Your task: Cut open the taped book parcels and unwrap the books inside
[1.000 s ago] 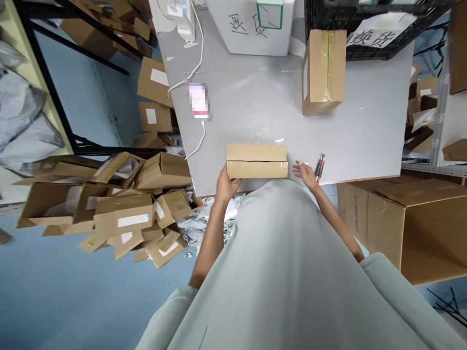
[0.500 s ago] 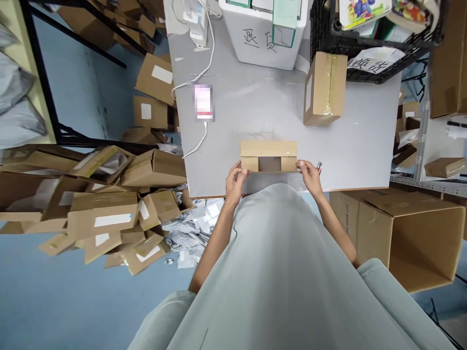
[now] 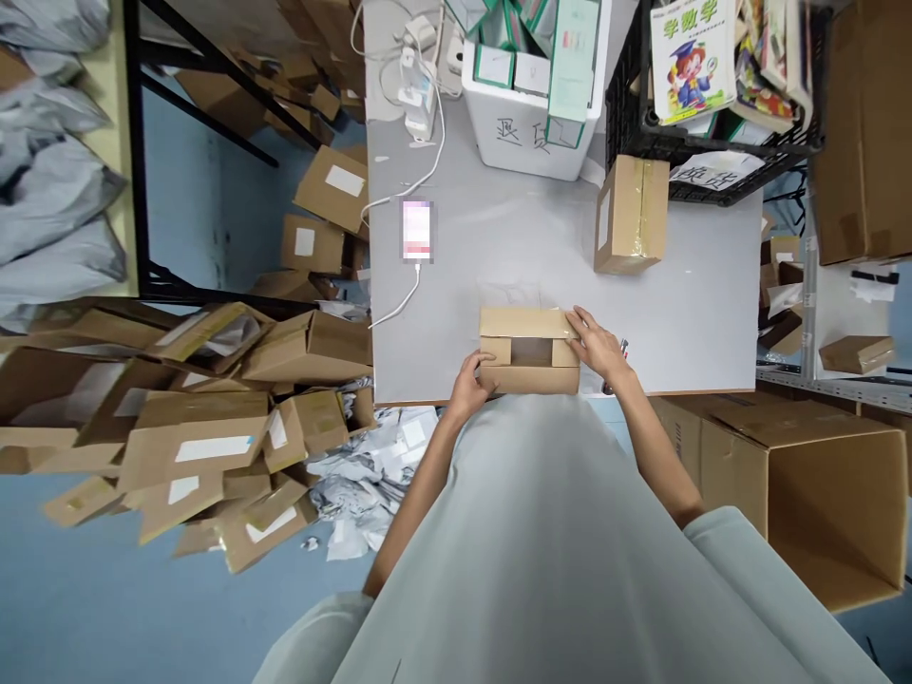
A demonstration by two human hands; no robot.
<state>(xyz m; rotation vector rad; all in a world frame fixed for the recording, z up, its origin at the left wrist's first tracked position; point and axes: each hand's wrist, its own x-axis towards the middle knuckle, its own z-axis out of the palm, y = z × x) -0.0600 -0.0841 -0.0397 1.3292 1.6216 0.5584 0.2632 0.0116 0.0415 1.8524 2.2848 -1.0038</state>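
Note:
A small brown cardboard box (image 3: 531, 380) lies at the table's near edge, right against my clothing. Its long flaps stand out on the far and near sides, and the short end flaps are folded in, leaving a gap in the middle. My left hand (image 3: 470, 385) holds the left end, fingers curled at the corner. At the right end, my right hand (image 3: 597, 344) grips the box, its fingers reaching over the far flap and its thumb lower down. A small dark and red object (image 3: 624, 348), partly hidden, lies beside my right wrist.
On the grey table (image 3: 491, 228) stand a taped carton (image 3: 633, 214), a white bin (image 3: 531, 142) of green-edged boxes and a black crate (image 3: 733, 171) of books. A blurred-out device (image 3: 417, 231) lies on a cable. Cartons (image 3: 206, 427) heap at left; a large open carton (image 3: 830, 503) stands right.
My right hand has moved from the box's right side up onto its far flap. The near flap now shows folded outward. The view has shifted, so the table appears lower.

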